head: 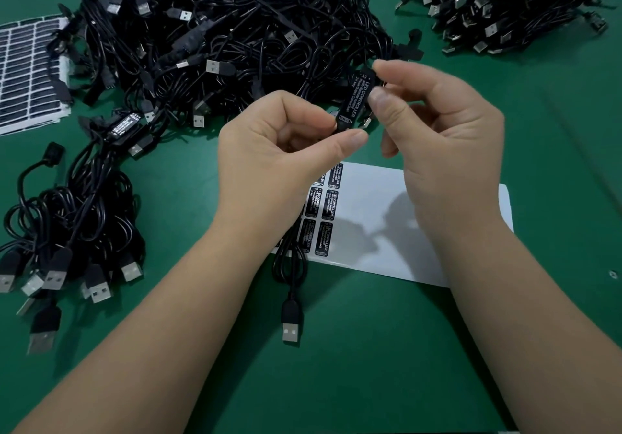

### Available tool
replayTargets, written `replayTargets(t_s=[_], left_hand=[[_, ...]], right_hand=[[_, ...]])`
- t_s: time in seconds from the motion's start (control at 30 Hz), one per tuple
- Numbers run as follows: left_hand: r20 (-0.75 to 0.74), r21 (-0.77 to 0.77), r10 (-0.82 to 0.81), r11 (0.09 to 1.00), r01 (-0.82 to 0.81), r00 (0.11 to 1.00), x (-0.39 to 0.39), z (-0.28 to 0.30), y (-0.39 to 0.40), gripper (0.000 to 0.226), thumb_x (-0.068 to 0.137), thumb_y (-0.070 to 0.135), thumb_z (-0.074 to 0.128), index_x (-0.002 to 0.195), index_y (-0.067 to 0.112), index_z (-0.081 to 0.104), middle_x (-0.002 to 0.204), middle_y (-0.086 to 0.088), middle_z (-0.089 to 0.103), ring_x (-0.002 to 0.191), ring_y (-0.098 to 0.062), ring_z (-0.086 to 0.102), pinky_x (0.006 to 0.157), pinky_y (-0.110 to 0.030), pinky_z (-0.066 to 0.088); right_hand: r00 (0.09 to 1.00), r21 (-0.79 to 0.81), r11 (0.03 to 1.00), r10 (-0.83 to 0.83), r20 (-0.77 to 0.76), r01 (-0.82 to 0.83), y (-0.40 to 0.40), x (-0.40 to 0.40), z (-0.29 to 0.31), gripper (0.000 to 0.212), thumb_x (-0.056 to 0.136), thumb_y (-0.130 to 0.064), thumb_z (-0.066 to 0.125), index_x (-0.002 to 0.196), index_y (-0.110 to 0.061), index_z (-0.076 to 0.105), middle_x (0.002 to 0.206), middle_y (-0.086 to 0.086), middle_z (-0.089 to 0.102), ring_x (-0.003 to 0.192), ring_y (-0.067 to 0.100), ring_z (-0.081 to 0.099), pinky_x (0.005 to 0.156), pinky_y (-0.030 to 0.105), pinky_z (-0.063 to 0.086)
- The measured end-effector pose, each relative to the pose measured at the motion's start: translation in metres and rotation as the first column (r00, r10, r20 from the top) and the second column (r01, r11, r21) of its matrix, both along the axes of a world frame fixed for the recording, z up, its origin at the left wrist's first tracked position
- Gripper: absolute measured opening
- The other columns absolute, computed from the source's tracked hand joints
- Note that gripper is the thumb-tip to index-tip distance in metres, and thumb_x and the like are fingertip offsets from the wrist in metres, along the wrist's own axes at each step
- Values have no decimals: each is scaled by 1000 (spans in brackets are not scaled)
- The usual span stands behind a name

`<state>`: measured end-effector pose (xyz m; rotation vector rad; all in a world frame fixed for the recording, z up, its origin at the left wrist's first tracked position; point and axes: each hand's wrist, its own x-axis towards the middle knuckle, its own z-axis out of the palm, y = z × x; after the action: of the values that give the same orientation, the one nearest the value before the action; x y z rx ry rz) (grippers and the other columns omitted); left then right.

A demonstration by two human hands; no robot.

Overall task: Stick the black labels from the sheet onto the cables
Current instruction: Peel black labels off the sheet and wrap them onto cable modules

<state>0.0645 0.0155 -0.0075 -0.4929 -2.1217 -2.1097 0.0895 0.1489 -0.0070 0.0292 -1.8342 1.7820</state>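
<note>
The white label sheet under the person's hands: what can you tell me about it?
The label sheet is a glossy white rectangle of backing paper lying flat on the green table, slightly skewed. Most of it is bare. A few black labels with small white print reading LED CONTROLLER remain in two columns at its left end, partly hidden by the left hand. Shadows of the hands fall across its middle. The right forearm covers part of it, and a black USB cable crosses its lower left corner.

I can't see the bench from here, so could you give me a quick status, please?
Left hand and right hand pinch the labelled controller. Few labels left on sheet. Nothing blocking.
</note>
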Motion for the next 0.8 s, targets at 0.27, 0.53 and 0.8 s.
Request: replayTargets(t_s=[0.27, 0.53, 0.8], left_hand=[[-28, -19, 11, 1000, -12, 1000, 2, 1, 0, 26, 69, 14, 85, 71, 22, 60, 60, 15, 63, 56, -1, 55, 54, -18, 46], [-29, -42, 13, 999, -14, 1000, 1, 0, 0, 27, 70, 15, 84, 70, 24, 59, 60, 15, 62, 56, -2, 52, 54, -20, 45], [-37, -72, 8, 997, -11, 999, -1, -1, 0, 26, 71, 17, 84, 71, 24, 59, 61, 15, 61, 57, -3, 52, 54, -22, 46]], right_hand=[[999, 20, 1000, -3, -34, 4, 0, 0, 1, 21, 85, -6, 67, 95, -24, 68, 77, -6, 61, 56, 6, 48, 54, 18, 43], [999, 33, 999, -12, -31, 13, 1, 0, 1, 21, 85, -6, 67, 93, -25, 68, 77, -5, 63, 56, 7, 48, 54, 19, 44], [1000, 35, 999, -21, -22, 22, 2, 1, 2, 21, 85, -5, 68, 90, -25, 68, 80, 3, 63, 56, 6, 49, 54, 20, 44]])
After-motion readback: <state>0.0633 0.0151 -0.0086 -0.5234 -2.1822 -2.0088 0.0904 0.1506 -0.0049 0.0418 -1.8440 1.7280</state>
